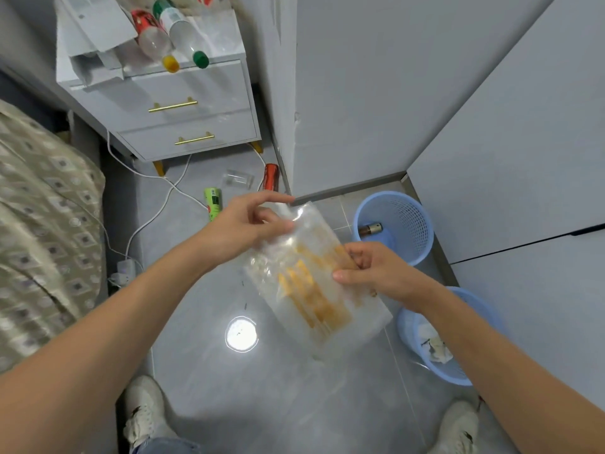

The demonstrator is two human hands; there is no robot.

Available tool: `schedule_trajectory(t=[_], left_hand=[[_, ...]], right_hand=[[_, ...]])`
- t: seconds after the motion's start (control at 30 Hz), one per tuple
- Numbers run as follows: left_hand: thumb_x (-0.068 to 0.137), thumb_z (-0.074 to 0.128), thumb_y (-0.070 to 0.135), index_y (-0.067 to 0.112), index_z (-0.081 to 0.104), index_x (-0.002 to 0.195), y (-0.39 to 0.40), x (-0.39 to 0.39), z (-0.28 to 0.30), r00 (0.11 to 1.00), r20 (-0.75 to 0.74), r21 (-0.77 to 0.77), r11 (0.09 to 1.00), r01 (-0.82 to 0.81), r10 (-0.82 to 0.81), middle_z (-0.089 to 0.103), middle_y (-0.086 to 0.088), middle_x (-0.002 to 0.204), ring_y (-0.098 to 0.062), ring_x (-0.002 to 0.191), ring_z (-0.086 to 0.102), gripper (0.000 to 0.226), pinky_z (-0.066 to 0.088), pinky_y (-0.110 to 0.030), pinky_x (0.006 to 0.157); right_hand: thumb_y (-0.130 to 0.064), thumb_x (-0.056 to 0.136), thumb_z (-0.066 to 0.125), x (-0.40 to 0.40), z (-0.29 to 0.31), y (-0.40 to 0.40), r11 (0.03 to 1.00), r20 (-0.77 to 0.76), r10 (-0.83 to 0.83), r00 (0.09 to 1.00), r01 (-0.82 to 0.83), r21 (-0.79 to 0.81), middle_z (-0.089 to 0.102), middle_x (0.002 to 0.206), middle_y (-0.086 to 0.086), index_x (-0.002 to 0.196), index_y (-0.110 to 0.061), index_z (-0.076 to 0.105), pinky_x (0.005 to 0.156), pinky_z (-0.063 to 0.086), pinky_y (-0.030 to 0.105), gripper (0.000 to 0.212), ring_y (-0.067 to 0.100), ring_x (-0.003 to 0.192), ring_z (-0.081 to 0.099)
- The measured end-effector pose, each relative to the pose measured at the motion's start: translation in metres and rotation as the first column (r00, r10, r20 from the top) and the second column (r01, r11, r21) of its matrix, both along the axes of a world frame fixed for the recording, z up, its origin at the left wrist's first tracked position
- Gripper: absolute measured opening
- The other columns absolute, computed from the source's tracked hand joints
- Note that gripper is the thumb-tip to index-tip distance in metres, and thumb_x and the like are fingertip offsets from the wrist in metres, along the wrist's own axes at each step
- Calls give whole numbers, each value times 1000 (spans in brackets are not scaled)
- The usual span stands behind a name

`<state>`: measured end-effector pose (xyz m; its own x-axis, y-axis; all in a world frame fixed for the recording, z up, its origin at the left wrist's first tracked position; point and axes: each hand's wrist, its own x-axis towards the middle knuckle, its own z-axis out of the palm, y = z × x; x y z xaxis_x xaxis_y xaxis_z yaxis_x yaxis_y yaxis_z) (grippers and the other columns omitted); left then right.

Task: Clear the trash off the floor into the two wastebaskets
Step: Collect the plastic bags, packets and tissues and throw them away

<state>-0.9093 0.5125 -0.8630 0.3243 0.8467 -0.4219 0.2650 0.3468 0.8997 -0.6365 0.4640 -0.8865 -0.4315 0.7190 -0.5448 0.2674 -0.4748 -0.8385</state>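
Both hands hold a clear crinkly plastic bag (314, 283) with orange-yellow print above the floor, long axis running upper-left to lower-right. Left hand (242, 227) pinches its top edge; right hand (376, 270) fingers curl round its right side. Two blue mesh baskets (412, 221) (458, 371) stand just right.

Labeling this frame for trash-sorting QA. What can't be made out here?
- Near wastebasket: head view, right forearm covers most of it; contents only partly seen.
- Plastic bag, held by left hand and right hand: motion-blurred, yellow contents unidentifiable.
- Far wastebasket: item inside too small to identify.
- Green tube: label too small to read.
- Clear item on floor: transparent, blurred.
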Motion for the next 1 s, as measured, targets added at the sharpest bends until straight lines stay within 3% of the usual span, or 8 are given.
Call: schedule_trajectory(t=[0.07, 0.17, 0.27, 0.43, 0.63, 0.77, 0.9, 1.0], left_hand=[[91, 73, 30, 26, 65, 129, -2, -13, -1, 995, -30, -46, 994, -99, 97, 75, -13, 103, -29, 95, 72, 39, 61, -39, 83], [93, 70, 36, 18, 64, 131, -24, -18, -10, 987, 60, -242, 962, -130, 148, 72, -14, 118, -34, 108, 70, 43, 59, -50, 92], [87, 77, 40, 8, 67, 122, -52, -3, -19, 993, 67, -289, 955, -71, 94, 66, -26, 113, -39, 99, 67, 48, 62, -42, 77], [94, 70, 17, 9, 69, 106, -64, 12, -23, 982, 66, -196, 967, -162, 178, 55, -42, 93, -32, 78, 59, 15, 53, -35, 61], [95, 66, 9, 22, 72, 111, -62, 15, -20, 947, 163, -233, 943, -237, 278, 72, -23, 95, -33, 82, 67, 22, 54, -37, 64], [92, 64, 3, 10, 75, 111, -58, 24, -19, 888, 275, -299, 911, -285, 368, 66, -35, 115, -41, 100, 64, 23, 48, -58, 94], [87, 47, -4, 12, 78, 81, -52, 29, -14, 901, 196, -288, 901, -324, 387, 70, -10, 82, -26, 75, 62, 36, 47, -29, 63], [91, 40, 13, 10, 78, 88, -49, 28, -16, 914, 192, -303, 907, -291, 357, 66, -11, 95, -25, 89, 55, 38, 41, -34, 70]], right_hand=[[-6, 91, 72, 6, 2, -4, 986, -45, -161, 986, 159, -50, 76, 88, 12, 114, -5, 70, 65, 60, 30, 23, 20, 76, 73], [-11, 91, 73, 10, -1, -8, 944, -61, -315, 947, 306, -124, 74, 107, 21, 120, -9, 69, 77, 63, 49, 29, 34, 93, 74], [-10, 92, 71, 4, 0, -12, 909, -87, -403, 911, 388, -152, 71, 119, 23, 122, -11, 69, 87, 60, 57, 30, 36, 103, 71], [-21, 96, 69, 2, 3, -16, 934, -53, -342, 938, 333, -125, 74, 116, 16, 124, -18, 69, 89, 59, 59, 28, 37, 105, 72], [-13, 101, 61, 15, 6, -16, 950, -92, -299, 950, 288, -118, 77, 98, 9, 132, -24, 65, 66, 61, 40, 34, 26, 82, 75], [2, 100, 55, 15, 2, -12, 925, -202, -376, 904, 354, -138, 76, 100, 15, 118, -3, 71, 67, 61, 38, 25, 26, 82, 75], [6, 96, 37, 19, 6, -9, 903, -256, -420, 871, 371, -218, 75, 107, 22, 101, 2, 77, 79, 62, 34, 41, 29, 95, 73], [-14, 102, 43, 23, 6, -10, 930, -214, -354, 910, 319, -183, 74, 114, 17, 108, -2, 76, 79, 59, 35, 35, 29, 102, 71]])
